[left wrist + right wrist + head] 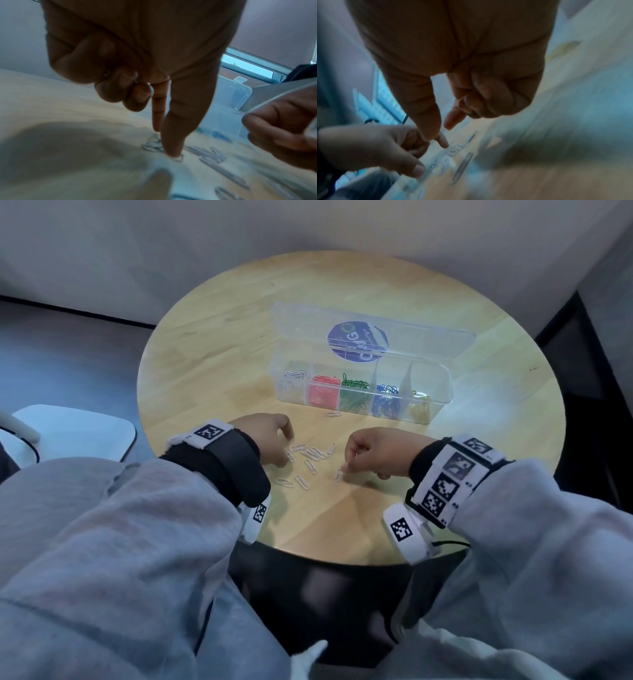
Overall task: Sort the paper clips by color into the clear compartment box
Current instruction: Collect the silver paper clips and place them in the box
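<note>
Where clips lie: thin white wire paper clips, scattered on round pale-wood table.
Right hand: pinches one upright clip.
Left hand: curled, thumb pressing a clip flat.
Box: clear plastic compartment box, lid open, colours sorted.

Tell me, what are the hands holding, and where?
The right hand pinches a white paper clip by its top end. The left hand only touches clips on the table.

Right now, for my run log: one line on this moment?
right hand pinches white clip | left hand on loose clips | box open
</note>
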`<state>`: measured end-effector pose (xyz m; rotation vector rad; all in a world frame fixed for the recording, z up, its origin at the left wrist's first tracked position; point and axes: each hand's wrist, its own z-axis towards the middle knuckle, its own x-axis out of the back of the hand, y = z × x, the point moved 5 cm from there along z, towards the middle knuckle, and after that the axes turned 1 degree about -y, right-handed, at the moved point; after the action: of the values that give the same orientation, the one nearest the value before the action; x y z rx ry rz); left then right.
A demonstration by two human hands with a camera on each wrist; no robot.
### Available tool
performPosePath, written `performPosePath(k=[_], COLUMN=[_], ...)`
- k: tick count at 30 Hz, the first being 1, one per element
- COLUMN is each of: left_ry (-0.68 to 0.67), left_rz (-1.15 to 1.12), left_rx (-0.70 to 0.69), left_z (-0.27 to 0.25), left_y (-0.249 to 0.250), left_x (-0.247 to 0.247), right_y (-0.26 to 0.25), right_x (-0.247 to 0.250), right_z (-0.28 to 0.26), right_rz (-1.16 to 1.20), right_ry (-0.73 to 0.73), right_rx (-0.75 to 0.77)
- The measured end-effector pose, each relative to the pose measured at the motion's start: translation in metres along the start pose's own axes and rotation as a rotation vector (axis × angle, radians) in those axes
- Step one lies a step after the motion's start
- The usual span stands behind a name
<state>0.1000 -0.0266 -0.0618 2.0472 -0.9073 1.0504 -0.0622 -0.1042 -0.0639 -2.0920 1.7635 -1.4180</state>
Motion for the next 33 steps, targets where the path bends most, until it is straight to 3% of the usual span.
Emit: performPosePath(k=[5,12,23,26,28,30,33], left_ry=[0.026,0.002,-0.035,-0.039,-0.063,-0.106,-0.165], left_rz=[0.049,0.041,0.053,0.043,-0.024,-0.203,-0.601], left_rx=[-0.047,-0.056,0.026,0.031,0.029,0.029,0.064], left_z=[0.003,0.008,0.005,0.001,-0.001,-0.001,0.0], left_y=[0.004,0.005,0.002,0.002,0.0,-0.002,-0.001], left_x=[-0.003,-0.01,-0.009,-0.008,-0.007,-0.004,0.005], right_y=[-0.013,-0.016,-0.006,0.001,0.003,0.006,0.01], right_x=[-0.003,-0.017,-0.014,-0.006,0.0,0.004,0.008], right_z=[-0.003,0.005,0.004,0.002,0.001,0.002,0.005], right_rz=[-0.2,-0.43,-0.416,-0.205,0.114,0.475,0.789], right_ry=[0.027,-0.026,-0.088,-0.112,-0.113,-0.107,-0.086], right_rx=[0.094,0.099,0.019,-0.022,-0.045,-0.065,-0.07])
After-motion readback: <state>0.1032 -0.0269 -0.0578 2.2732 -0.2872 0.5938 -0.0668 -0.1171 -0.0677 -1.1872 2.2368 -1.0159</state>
